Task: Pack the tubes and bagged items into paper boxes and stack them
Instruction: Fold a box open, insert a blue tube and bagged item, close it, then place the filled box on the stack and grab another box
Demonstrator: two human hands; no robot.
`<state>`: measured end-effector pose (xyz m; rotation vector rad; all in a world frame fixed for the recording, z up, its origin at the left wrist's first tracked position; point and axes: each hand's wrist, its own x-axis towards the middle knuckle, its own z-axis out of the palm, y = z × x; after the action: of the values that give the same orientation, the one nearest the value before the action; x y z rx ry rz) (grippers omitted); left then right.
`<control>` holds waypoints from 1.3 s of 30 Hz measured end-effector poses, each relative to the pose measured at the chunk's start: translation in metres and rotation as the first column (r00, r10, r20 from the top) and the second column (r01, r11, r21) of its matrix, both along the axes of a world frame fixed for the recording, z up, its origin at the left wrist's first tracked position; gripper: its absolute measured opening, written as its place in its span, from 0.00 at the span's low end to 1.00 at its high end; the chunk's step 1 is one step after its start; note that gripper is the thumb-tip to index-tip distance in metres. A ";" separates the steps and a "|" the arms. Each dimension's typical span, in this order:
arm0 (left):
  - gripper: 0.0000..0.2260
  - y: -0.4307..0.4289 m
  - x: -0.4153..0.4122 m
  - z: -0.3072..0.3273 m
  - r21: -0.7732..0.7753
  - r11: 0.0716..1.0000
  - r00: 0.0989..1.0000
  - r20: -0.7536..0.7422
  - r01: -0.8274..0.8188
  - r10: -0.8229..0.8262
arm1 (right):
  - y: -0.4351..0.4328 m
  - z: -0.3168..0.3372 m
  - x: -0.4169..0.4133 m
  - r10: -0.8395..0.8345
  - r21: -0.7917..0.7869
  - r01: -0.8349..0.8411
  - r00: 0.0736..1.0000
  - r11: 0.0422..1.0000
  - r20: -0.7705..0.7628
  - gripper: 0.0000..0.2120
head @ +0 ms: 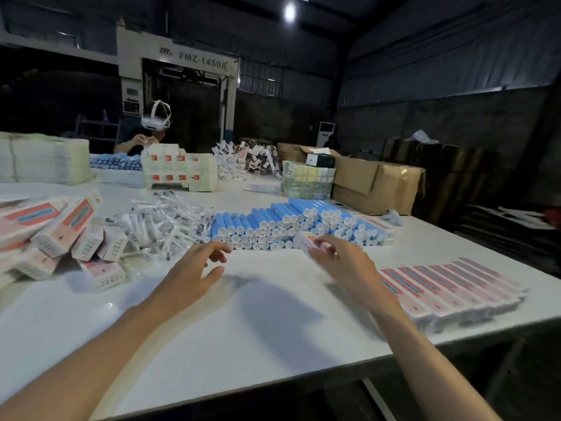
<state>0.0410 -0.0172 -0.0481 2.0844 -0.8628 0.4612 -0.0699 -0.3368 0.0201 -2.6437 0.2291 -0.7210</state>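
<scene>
Head view shows a small paper box [304, 240] just right of frame centre. It is pinched at its near end by the fingers [329, 243] of the right hand [344, 264] and held just in front of the stacked blue tubes [282, 221]. It is blurred, so I cannot tell whether its flap is open or whether it touches the desk [258, 314].

The left hand [194, 270] hovers to its left with fingers [219, 247] spread and released, grasping nothing, their tips near the front row of tubes. Left of the tubes lies a loose heap of bagged items [161, 221]. Further left, filled boxes [54, 235] lie tumbled in a pile. At the right edge of the desk a neat row of flat boxes [449, 287] waits. At the upper left, another person [145, 138] works across the desk.

The step in hand looks like loading this box. The next move likely calls for the free hand to draw one tube from the front row without toppling its neighbours, while the right hand steadies the box mouth towards it.
</scene>
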 end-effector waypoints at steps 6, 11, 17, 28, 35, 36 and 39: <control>0.16 0.000 -0.005 0.003 0.019 1.000 0.999 0.044 0.005 -0.006 | -0.096 0.015 -0.027 -0.277 -0.127 0.292 0.953 0.948 0.126 0.16; 0.17 0.000 -0.002 0.001 0.024 0.999 0.997 0.074 0.022 -0.023 | -0.178 0.029 -0.028 -0.474 -0.169 0.469 0.880 0.867 0.008 0.16; 0.23 -0.001 0.016 -0.010 0.074 0.997 0.988 0.153 0.023 -0.034 | -0.258 0.020 -0.046 -0.594 -0.203 0.560 0.783 0.803 -0.185 0.15; 0.09 -0.084 -0.003 0.015 0.318 0.931 0.958 0.160 0.179 -0.239 | -0.318 0.013 -0.058 -0.663 -0.273 0.605 0.700 0.748 -0.265 0.17; 0.15 -0.117 -0.015 0.015 0.273 0.928 0.958 0.056 0.255 -0.280 | -0.327 0.010 -0.053 -0.662 -0.285 0.599 0.697 0.749 -0.275 0.17; 0.15 -0.118 -0.016 0.013 0.272 0.926 0.957 0.046 0.263 -0.285 | -0.328 0.010 -0.053 -0.659 -0.289 0.594 0.698 0.751 -0.280 0.17; 0.13 -0.118 -0.020 0.010 0.256 0.925 0.957 0.006 0.279 -0.290 | -0.331 0.009 -0.053 -0.663 -0.297 0.593 0.685 0.748 -0.302 0.18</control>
<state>0.0206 -0.1347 -0.0381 2.1338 -1.2866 0.2503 -0.1225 -0.6677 0.0295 -2.8505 1.3109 -0.3850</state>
